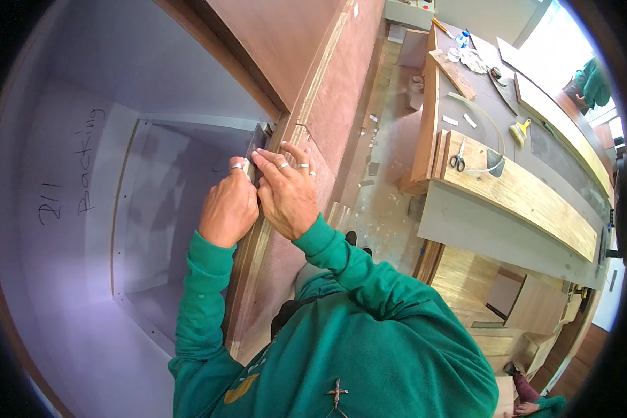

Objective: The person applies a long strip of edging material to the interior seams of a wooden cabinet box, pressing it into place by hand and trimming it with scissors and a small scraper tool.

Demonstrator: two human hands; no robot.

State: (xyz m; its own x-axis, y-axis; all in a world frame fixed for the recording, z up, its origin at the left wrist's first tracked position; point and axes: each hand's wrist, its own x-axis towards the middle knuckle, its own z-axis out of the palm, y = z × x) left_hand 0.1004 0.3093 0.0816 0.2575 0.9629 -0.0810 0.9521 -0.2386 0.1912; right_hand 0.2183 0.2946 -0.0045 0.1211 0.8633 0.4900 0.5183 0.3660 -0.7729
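hands first: our left hand [228,207] and right hand [285,194] meet at the front edge of a cabinet side, and together they pinch a small dark flat piece [256,146] that stands against that plywood edge [306,104]. the left hand is curled closed beside the piece, one ring on it; the right hand lies flatter, its fingers [280,159] pressed along the piece and the edge, three rings showing. we cannot tell what the dark piece is, as the hands cover most of it.

both sleeves [205,292] are green and come up from the lower edge. left of the hands the pale cabinet interior [83,279] opens wide, with dark handwriting on its wall, two short marks above the inner recess. the reddish-brown panel [341,83] runs up and right from the grip.

further right, across a dusty floor [383,181], stands a long workbench [536,209] with a pale wood front. on it we count one pair of scissors [458,161], one yellow-handled scraper [520,131], one wooden block [453,73], a curved clear strip [488,125], and a small bottle [461,39] with a blue cap near the far end. two small white scraps lie between them. at the far top right another person's green sleeve [592,82] shows, and at the bottom right a second person's hand [526,407]. nothing stands between us and the grip.
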